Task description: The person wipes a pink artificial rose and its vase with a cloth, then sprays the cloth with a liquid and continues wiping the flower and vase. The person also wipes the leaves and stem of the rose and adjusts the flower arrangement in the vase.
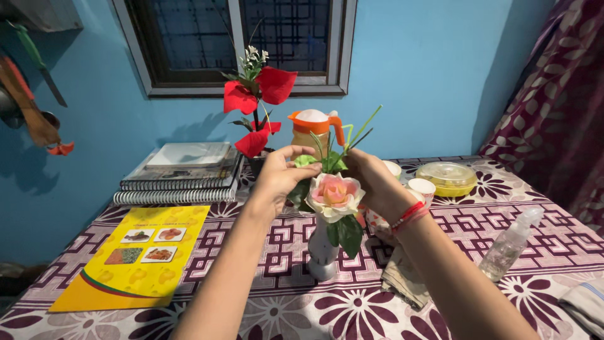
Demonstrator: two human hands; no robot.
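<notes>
Left hand [281, 171] and right hand [372, 179]: fingers curled, pinching green artificial leaves [324, 162]. Below: pink fabric rose [334, 194] in slim white ceramic vase [321, 249].

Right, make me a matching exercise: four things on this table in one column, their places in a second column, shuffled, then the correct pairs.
Things:
1. yellow booklet
2. clear spray bottle
3. pink rose
4. spiral notebooks

Places:
A. in the white vase, between the left hand and right hand
B. stacked at the back left, by the blue wall
C. lying flat at the front left
D. on its side at the right

Pairs: 1-C, 2-D, 3-A, 4-B
</notes>
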